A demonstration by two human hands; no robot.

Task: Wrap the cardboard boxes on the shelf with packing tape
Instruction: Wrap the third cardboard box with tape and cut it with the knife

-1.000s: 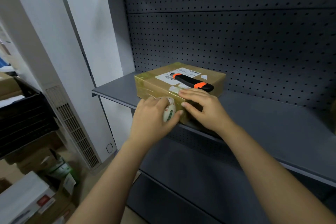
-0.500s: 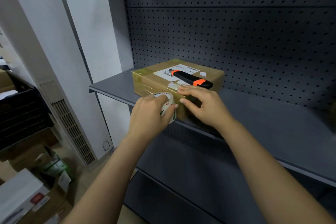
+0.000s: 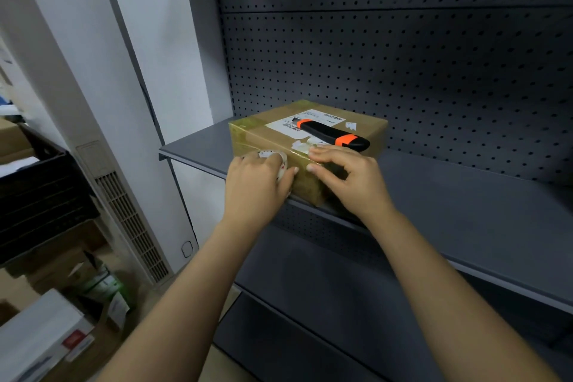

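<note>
While the cardboard box (image 3: 313, 146) stands on the grey metal shelf (image 3: 465, 214), near the shelf's left front corner and turned at an angle so that one lower corner reaches the front edge, both hands work at its near face. Glossy bands of packing tape (image 3: 248, 132) already cover the box's left end and front face.

Left hand (image 3: 254, 192): clasped round a roll of packing tape (image 3: 280, 161), white with printed marks, which it holds against the front face just under the top edge.

Right hand (image 3: 353, 178): just beside the roll. Its bent fingers (image 3: 328, 154) lie along the top front edge and its thumb (image 3: 316, 168) lies on the front face; the hand presses the taped surface and grasps nothing.

On the box's top lie a white shipping label (image 3: 283, 125) with barcodes and, partly over it, a black and orange utility knife (image 3: 333, 136), its near end close to the right hand's fingers. Whether they touch cannot be told.

Behind the shelf rises a dark perforated back panel (image 3: 403, 71); a lower shelf (image 3: 341, 295) shows beneath. Left of the shelving stand a white upright unit with a vent grille (image 3: 130, 226), a black crate (image 3: 40, 192) and several cartons (image 3: 59, 260) on the floor.
</note>
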